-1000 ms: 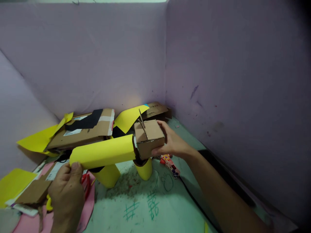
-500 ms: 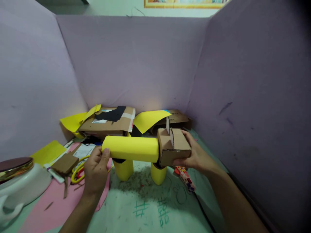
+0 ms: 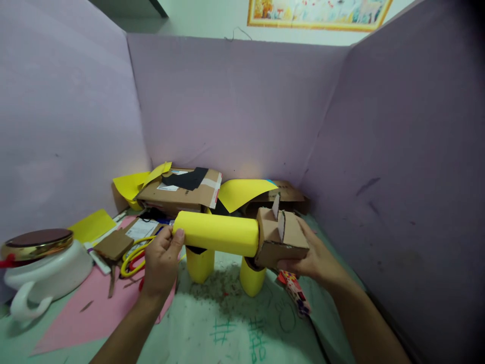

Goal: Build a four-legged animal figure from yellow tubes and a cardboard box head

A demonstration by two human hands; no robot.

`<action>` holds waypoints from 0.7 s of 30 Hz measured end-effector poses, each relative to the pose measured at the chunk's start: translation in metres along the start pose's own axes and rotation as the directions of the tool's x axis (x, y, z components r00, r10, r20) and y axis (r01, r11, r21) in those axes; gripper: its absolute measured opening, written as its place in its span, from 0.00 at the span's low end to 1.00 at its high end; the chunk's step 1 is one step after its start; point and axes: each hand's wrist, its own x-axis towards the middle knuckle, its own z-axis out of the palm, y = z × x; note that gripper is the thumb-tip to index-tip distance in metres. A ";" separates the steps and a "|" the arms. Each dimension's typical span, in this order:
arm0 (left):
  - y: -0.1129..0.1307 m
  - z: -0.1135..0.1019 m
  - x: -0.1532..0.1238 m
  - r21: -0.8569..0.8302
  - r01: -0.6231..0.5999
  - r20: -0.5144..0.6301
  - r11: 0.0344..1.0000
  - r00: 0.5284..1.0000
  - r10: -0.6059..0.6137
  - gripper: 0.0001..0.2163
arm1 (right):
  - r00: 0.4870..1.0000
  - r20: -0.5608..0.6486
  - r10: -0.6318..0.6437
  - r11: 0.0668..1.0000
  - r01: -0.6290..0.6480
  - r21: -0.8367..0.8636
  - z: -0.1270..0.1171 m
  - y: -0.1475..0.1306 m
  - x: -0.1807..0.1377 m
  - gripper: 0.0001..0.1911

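Between my hands is a cardboard animal model with a yellow paper tube body [image 3: 215,232], yellow legs [image 3: 252,278] and a bare cardboard head [image 3: 282,237] with upright ear-like flaps. My left hand [image 3: 162,258] pinches the tube's left end, thumb in front. My right hand [image 3: 314,258] wraps the head from the right, thumb underneath; some of its fingers are hidden behind the box. The model is level, its leg ends close to the green cloth; whether they touch it I cannot tell. A patterned glue-gun-like tool [image 3: 294,292] with a black cord lies below the head.
A white mug [image 3: 49,278] with a gold-rimmed lid stands at left on pink paper [image 3: 87,313]. Behind lie cardboard boxes [image 3: 182,194], yellow sheets [image 3: 244,192] and black paper scraps. Looped yellow scissor handles [image 3: 131,268] are near my left hand. Purple panels [image 3: 235,111] enclose three sides.
The whole view has shifted, so the scene sits farther right in the picture. Both hands keep the same hold on the model, which shows little other change.
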 end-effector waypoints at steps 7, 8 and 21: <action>0.000 -0.001 -0.003 -0.042 -0.008 -0.059 0.999 0.998 0.005 0.13 | 0.998 -0.066 -0.003 0.994 -0.004 -0.107 0.005 -0.007 -0.002 0.47; 0.001 -0.002 -0.003 -0.034 -0.020 -0.076 0.999 0.997 0.018 0.14 | 0.998 -0.061 -0.012 0.994 0.005 -0.108 0.006 -0.008 -0.001 0.47; 0.002 -0.004 0.002 0.040 -0.044 -0.097 0.998 0.994 0.047 0.16 | 0.999 0.038 -0.027 0.999 0.026 0.021 0.011 0.002 -0.002 0.46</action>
